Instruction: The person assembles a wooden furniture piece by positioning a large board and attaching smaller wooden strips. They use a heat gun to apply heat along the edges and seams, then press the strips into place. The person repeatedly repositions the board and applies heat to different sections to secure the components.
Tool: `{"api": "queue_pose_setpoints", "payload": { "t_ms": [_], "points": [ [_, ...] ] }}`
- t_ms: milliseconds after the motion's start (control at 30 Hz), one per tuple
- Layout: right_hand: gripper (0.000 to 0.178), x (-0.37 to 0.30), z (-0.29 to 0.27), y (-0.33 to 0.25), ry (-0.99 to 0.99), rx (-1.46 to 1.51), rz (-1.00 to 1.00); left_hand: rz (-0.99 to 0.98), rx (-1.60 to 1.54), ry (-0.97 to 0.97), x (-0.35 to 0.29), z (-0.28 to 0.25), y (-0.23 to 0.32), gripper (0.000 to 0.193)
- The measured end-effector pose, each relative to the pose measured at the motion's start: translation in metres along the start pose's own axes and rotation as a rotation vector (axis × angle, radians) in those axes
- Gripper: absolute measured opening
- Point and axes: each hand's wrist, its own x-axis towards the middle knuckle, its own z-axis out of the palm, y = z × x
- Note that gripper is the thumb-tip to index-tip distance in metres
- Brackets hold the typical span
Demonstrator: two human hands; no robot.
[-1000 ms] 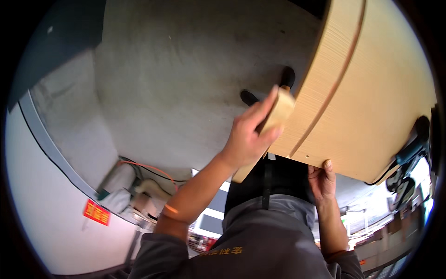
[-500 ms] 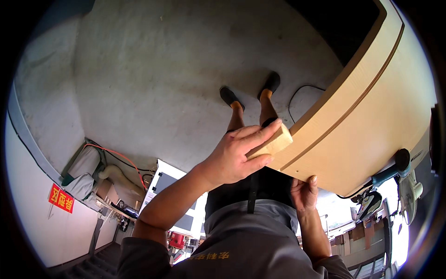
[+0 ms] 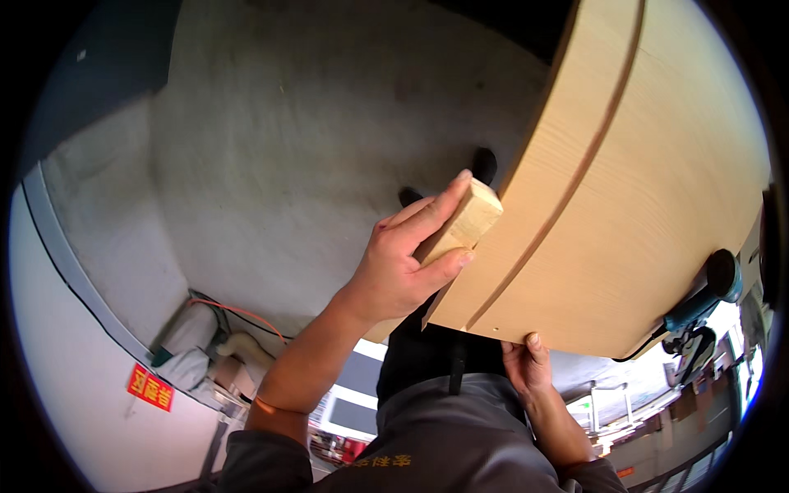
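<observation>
A pale wooden block (image 3: 467,220) is gripped in my left hand (image 3: 399,259), fingers along its far side and thumb on the near side. The block is at the left edge of a large light-wood panel (image 3: 649,189); I cannot tell whether the two touch. Along that edge runs a dark groove (image 3: 575,182). My right hand (image 3: 530,366) holds the panel's near edge, its thumb at the top of the edge and the other fingers partly hidden underneath. A small hole shows in the panel close to that thumb.
On the panel's right side lies a blue-green handheld power tool (image 3: 699,297) with a round black head and a cord. Grey floor (image 3: 271,164) stretches to the left. A hose (image 3: 245,349), bags and cables lie by the white wall (image 3: 90,353) at lower left.
My left hand with the block has moved farther from my body along the panel's edge. The whole view has shifted, and the panel reaches farther left in it. My right hand keeps its hold.
</observation>
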Motion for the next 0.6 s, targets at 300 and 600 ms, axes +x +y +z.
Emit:
{"api": "queue_pose_setpoints", "payload": {
  "t_ms": [300,600],
  "points": [
    [0.062,0.003,0.009,-0.001,0.055,-0.018,0.001,0.074,0.017,0.034,0.039,-0.001,0.019,0.069],
    [0.065,0.004,0.015,0.003,0.060,0.015,-0.015,0.114,0.028,0.048,0.081,-0.005,0.035,0.069]
  ]
}}
